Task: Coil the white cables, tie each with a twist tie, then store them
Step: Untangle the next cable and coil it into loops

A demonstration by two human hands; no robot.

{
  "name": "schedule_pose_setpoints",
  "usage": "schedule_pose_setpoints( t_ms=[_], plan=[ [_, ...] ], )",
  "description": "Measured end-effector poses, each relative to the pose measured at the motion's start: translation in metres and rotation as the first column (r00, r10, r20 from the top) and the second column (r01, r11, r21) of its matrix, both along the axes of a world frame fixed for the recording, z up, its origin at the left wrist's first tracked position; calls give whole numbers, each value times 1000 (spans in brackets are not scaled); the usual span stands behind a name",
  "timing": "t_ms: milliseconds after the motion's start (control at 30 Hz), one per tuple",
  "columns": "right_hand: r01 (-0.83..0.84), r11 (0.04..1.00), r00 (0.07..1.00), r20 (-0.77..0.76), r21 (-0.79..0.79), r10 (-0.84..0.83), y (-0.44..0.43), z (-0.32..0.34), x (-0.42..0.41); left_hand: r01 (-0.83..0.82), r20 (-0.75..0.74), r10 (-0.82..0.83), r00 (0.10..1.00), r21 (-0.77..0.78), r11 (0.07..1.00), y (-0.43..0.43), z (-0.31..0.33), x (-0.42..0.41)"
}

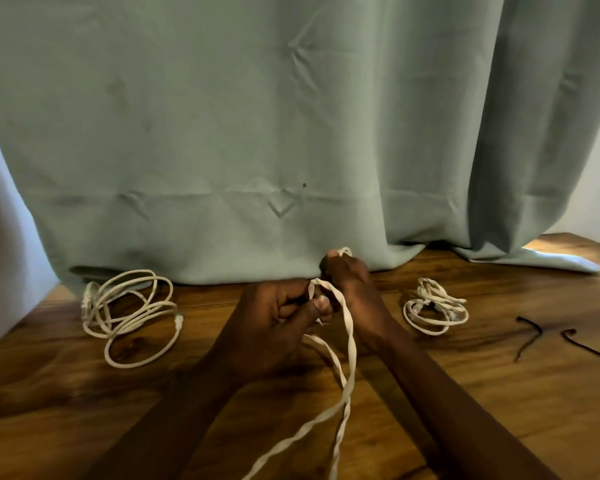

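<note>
A flat white cable point(349, 372) runs from the table's near edge up into both hands at the centre. My left hand point(278, 327) curls round it, thumb pressing the strands. My right hand point(352, 292) grips a small loop of the same cable that sticks out above its fingers. A loose white cable point(132, 313) lies in wide uneven loops at the left. A smaller white cable bundle point(435, 310) lies coiled at the right. Two dark twist ties point(529, 336) point(586, 346) lie on the wood further right.
The wooden table point(499, 393) ends at the left and right edges of view. A pale green curtain point(257, 133) hangs behind and drapes onto the table's back edge. Bare wood lies near the front left.
</note>
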State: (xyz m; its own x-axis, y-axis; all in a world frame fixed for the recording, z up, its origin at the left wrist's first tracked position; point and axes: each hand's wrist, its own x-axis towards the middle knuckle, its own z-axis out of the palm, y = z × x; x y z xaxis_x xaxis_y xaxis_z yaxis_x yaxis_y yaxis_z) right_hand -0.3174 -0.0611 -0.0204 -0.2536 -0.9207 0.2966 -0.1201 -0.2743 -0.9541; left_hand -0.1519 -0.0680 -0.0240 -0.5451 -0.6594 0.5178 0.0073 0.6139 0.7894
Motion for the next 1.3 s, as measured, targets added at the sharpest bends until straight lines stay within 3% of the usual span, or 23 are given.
schedule_pose_setpoints(
  t_ms=[33, 167, 267, 400, 567, 767, 933, 1000, 1100, 1200, 1300],
  plan=[
    [-3, 1000, 992, -127, -14, 1, 3, -4, 6, -3, -9, 3, 1000, 5, 1000, -1, -1, 1],
    [-5, 1000, 944, -330, 13, 9, 2, -11, 13, -96, -131, 91, 987, -36, 995, -10, 1, 9],
    [62, 998, 783, -620, 21, -36, 4, -6, 13, -169, -194, 153, 969, -67, 983, -17, 5, 13],
    [32, 999, 720, -694, 31, -1, 9, -5, 16, -283, -233, 241, 942, -166, 945, -18, 6, 11],
    [-105, 992, 894, -431, 72, 125, 9, -5, 21, -331, -372, 316, 873, 23, 943, -15, 10, 13],
    [-236, 971, 854, -484, -38, 189, 11, -2, 20, -271, -390, 327, 861, 193, 943, -11, 13, 10],
    [-270, 963, 864, -442, 2, 243, 11, -3, 17, -253, -358, 320, 877, 222, 942, -12, 9, 9],
    [-329, 943, 880, -349, 40, 322, 10, -3, 17, -282, -337, 339, 879, 208, 937, -14, 7, 9],
    [-419, 904, 900, -90, 90, 426, 9, 2, 14, -289, -321, 349, 880, 219, 932, -24, 3, 11],
    [-601, 789, 795, 193, 127, 575, 8, 7, 8, -238, -325, 323, 889, 275, 932, -30, 3, 15],
    [-828, 560, 495, 515, 36, 699, 7, 8, 3, -82, -339, 214, 916, 364, 928, -29, 2, 12]
  ],
)
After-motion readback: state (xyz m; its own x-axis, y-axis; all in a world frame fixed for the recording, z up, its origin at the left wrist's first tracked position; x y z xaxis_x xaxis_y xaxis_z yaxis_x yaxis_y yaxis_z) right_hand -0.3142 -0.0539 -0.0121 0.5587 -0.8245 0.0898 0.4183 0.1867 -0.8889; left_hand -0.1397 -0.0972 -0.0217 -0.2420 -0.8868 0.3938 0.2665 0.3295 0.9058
